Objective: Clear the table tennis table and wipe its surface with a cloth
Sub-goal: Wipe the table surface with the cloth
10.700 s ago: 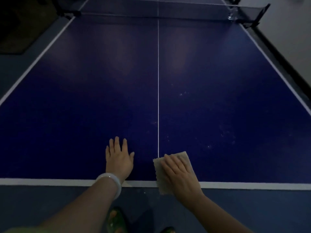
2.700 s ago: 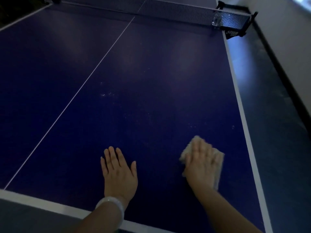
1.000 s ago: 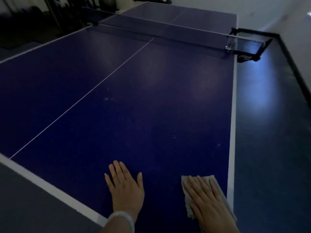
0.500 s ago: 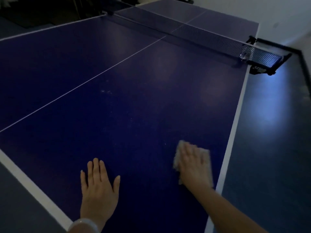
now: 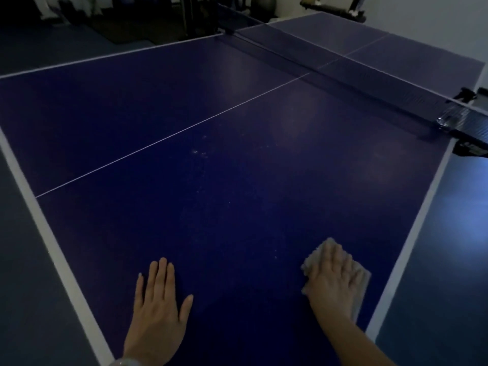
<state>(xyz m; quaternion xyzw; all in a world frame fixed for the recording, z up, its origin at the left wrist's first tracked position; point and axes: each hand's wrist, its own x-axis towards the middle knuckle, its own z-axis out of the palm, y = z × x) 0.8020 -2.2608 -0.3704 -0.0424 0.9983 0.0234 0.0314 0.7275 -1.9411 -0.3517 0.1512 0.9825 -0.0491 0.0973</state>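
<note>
The dark blue table tennis table (image 5: 237,180) fills the view, with a thin white centre line and white edge bands. My right hand (image 5: 334,276) lies flat, fingers straight, pressing a pale cloth (image 5: 363,283) onto the surface near the table's right edge. The cloth shows around the fingertips and along the hand's right side; the rest is hidden under the palm. My left hand (image 5: 158,307) rests flat on the bare surface near the front edge, fingers spread. Pale specks (image 5: 199,153) dot the surface further up.
The black net (image 5: 369,83) crosses the table at the back, with its clamp (image 5: 467,138) and a small clear object at the right end. Dark floor lies left and right of the table. Dim furniture stands at the back left.
The view has swung to the left, showing more of the far table half. Both hands stay flat on the table; the right hand and cloth remain near the right edge.
</note>
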